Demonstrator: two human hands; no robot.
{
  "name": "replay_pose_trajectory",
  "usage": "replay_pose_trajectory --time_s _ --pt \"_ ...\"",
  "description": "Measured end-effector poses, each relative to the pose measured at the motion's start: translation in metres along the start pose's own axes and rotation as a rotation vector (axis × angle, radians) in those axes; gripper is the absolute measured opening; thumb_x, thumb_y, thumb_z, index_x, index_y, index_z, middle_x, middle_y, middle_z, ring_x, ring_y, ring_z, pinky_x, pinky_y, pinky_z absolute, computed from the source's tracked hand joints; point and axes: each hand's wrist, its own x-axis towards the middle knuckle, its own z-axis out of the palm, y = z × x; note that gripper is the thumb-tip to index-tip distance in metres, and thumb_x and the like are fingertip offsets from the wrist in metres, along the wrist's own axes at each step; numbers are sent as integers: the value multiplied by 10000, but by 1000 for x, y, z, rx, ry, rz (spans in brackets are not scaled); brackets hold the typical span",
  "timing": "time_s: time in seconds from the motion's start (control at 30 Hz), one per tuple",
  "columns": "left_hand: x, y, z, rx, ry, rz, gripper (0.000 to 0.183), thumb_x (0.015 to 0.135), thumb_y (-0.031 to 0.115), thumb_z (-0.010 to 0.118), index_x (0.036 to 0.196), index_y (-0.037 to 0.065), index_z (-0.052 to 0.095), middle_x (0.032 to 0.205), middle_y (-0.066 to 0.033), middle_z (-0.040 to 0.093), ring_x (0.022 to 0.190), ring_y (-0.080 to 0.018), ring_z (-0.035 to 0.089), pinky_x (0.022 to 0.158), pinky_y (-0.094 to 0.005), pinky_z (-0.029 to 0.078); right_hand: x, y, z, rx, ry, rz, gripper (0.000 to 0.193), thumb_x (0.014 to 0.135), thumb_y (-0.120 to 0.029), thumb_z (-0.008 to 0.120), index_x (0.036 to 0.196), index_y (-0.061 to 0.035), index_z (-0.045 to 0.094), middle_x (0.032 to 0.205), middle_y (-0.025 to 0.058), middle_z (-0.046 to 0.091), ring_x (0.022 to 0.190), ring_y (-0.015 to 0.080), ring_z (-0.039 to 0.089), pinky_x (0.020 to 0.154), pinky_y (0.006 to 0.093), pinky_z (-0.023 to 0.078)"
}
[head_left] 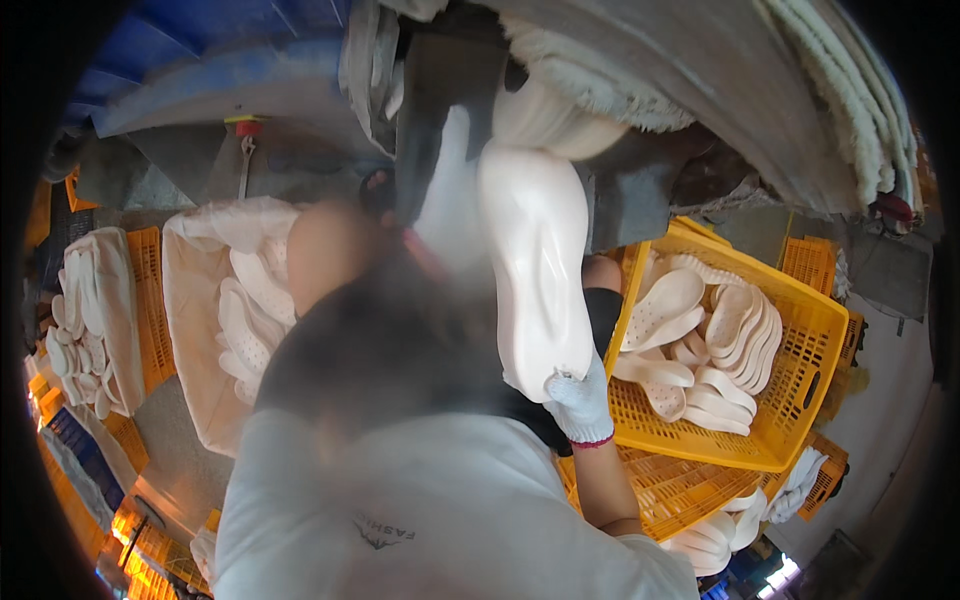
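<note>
A smooth white shoe sole is held upright in the middle of the head view, its broad end at the top. My right hand, in a white knit glove with a red-edged cuff, grips its lower end. My left hand, also in a white glove, is beside the sole's left edge, one digit pointing up. Motion blurs its lower part, and its other fingers are hidden, so its grip is unclear. Just beyond the sole's top is a rounded pale form below fluffy whitish material.
On my right, a yellow crate holds several white soles. Left of me, a cloth-lined container holds more. Grey cloth hangs over the work spot. More crates and soles stand farther left.
</note>
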Motion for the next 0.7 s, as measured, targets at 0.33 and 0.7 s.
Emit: replay_pose_trajectory --time_s 0.33,0.7 --pt "62 24 -39 1304 542 994 605 1126 539 455 1411 29 614 1305 -123 687 1155 -269 641 1058 -378 498 96 -91 105 -62 102 -257 570 945 -129 702 1446 61 508 1350 135 621 1194 236 650 932 370 610" --pt "-31 36 -11 1220 -180 133 752 1073 399 600 1609 -45 316 1520 -217 530 1363 -292 554 1204 -435 396 44 -30 75 -833 -83 -498 904 853 -331 875 1539 -15 379 1279 149 637 1174 268 632 1033 386 501"
